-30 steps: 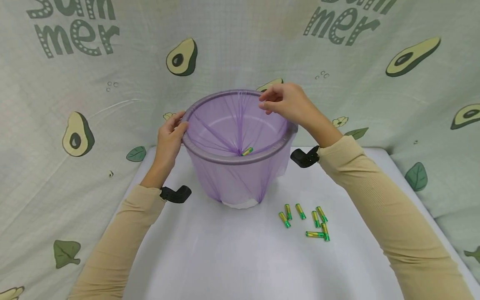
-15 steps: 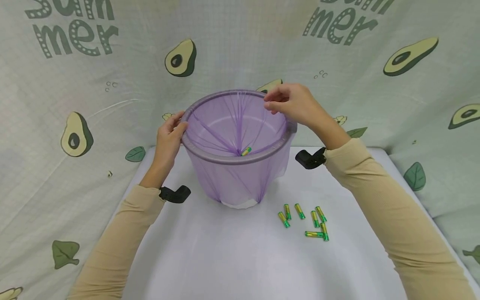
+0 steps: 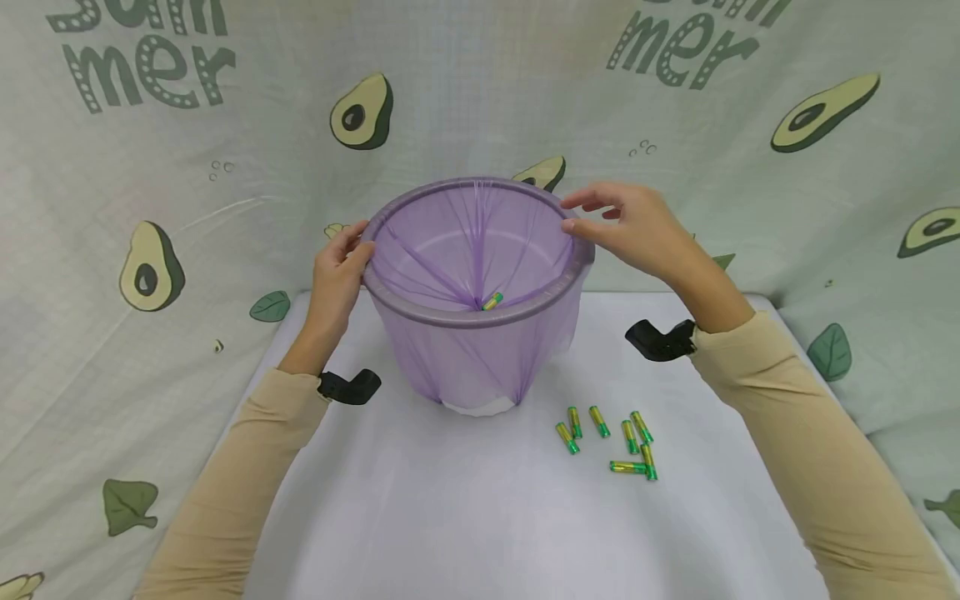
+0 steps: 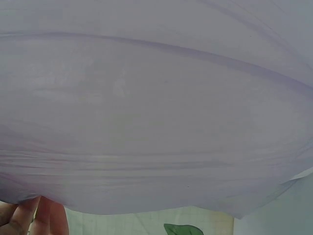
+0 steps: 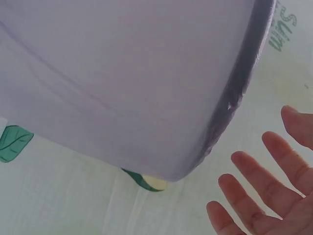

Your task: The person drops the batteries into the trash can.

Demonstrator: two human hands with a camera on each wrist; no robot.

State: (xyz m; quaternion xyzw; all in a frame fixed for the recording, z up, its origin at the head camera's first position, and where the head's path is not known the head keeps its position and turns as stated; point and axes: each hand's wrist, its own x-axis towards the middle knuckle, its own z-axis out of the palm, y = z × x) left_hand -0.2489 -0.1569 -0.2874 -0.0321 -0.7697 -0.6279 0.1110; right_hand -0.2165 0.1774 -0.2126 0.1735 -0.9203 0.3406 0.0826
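Observation:
A trash bin (image 3: pixel 476 367) with a grey rim stands upright on the table, lined with a thin purple trash bag (image 3: pixel 442 242) folded over the rim. Inside, one green-and-gold battery (image 3: pixel 492 301) lies on the gathered bag. My left hand (image 3: pixel 339 275) grips the bin's left rim, thumb on the near side; the left wrist view shows only a few of its fingers (image 4: pixel 51 218) past the bag. Beside the right rim is my right hand (image 3: pixel 637 229), holding nothing. Its fingers (image 5: pixel 266 178) are spread apart in the right wrist view, just off the bag's edge.
Several green-and-gold batteries (image 3: pixel 598 422) lie loose on the white table (image 3: pixel 465 517), front right of the bin. Two of them (image 3: pixel 628 467) touch. A pale cloth (image 3: pixel 247 167) printed with avocados hangs behind and at both sides.
My right hand has drawn back rightward from above the bin's far right rim, and its fingers have parted. My left hand, the bin and the batteries stay put.

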